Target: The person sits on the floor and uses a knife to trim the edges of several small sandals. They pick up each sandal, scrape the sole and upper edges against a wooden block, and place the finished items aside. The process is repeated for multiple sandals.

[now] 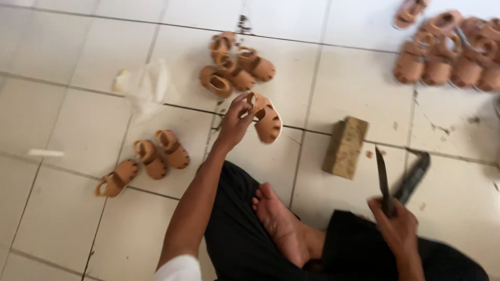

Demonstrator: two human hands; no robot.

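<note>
We're sitting cross-legged on the tiled floor, and our left hand has a small tan child's sandal pinched by its heel end, fingers closed round the back strap, sole edge facing us. It's held up just over the floor, right below the little cluster of four sandals.

Our right hand is wrapped shut around the handle of a knife, blade pointing up and away from us, well apart from the sandal.

Handling-wise, we'd guess the sandal weighs next to nothing, with a fairly stiff sole and soft, bendy straps. Grabbing the heel or the sole edge looks like the safe bet, since the straps would probably just flop or deform. Doesn't look slippery or fragile.

Around us: three more sandals in a row on the left, a big pile of sandals top right, a brownish rectangular block between our hands, and a crumpled clear plastic bag further out.
</note>
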